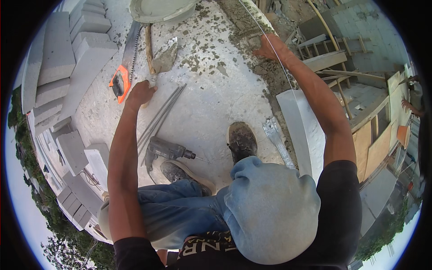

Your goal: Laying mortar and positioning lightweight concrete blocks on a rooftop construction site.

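Note:
My left hand is closed around the pale handle of a trowel, whose mortar-smeared blade lies on the dusty slab. Beside it are a wooden stick and a hand saw with an orange and black handle. My right hand reaches out to a strip of wet mortar, under a taut string. Its thumb and fingers bend around a grey lump that I cannot make out clearly. Nearer me, a pale block stands along the same edge.
A dark power drill and thin metal rods lie near my shoes. A round tub stands ahead. Grey blocks are stacked at left. Beyond the right edge are a ladder, boards and another person's hand.

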A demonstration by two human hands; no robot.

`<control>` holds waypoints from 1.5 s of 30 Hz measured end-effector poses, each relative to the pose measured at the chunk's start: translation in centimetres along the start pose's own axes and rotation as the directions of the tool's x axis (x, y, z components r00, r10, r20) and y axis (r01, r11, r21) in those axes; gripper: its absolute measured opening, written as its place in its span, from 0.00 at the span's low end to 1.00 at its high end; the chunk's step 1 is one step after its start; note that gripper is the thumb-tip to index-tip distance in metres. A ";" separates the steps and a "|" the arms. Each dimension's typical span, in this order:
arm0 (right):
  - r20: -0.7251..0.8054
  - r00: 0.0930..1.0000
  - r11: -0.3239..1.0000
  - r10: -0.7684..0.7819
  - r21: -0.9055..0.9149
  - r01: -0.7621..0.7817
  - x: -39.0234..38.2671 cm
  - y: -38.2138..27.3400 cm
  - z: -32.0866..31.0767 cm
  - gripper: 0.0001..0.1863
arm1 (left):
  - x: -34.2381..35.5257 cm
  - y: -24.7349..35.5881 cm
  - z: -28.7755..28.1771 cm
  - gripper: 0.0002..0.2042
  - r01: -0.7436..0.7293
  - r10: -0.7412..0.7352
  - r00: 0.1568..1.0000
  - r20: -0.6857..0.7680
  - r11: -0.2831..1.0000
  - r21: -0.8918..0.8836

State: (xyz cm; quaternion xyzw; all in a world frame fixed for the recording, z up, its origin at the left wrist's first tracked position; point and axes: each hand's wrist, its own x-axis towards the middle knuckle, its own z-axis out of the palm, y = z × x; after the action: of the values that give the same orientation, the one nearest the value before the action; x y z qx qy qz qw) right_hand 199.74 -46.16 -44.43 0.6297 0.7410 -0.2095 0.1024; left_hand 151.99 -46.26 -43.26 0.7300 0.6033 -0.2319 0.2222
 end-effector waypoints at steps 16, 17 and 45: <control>-0.066 0.992 0.991 -0.103 -0.091 0.097 0.8 0.9 2.2 0.22 | -0.5 -0.7 -0.3 0.23 0.038 -0.038 0.999 0.030 0.999 0.012; -0.096 0.964 0.947 -0.247 -0.237 0.219 1.2 3.4 3.6 0.15 | 0.0 0.1 -0.2 0.23 0.020 -0.020 0.999 0.028 1.000 0.010; -0.116 0.981 0.986 -0.155 -0.086 0.145 0.6 1.5 2.1 0.30 | -0.3 0.6 -0.5 0.23 0.036 -0.039 0.997 0.072 0.999 0.039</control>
State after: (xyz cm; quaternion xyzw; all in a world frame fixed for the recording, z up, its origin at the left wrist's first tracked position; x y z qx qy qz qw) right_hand 200.89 -46.39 -46.84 0.5792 0.7988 -0.1489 0.0649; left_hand 152.57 -46.28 -42.69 0.7138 0.6039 -0.2735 0.2258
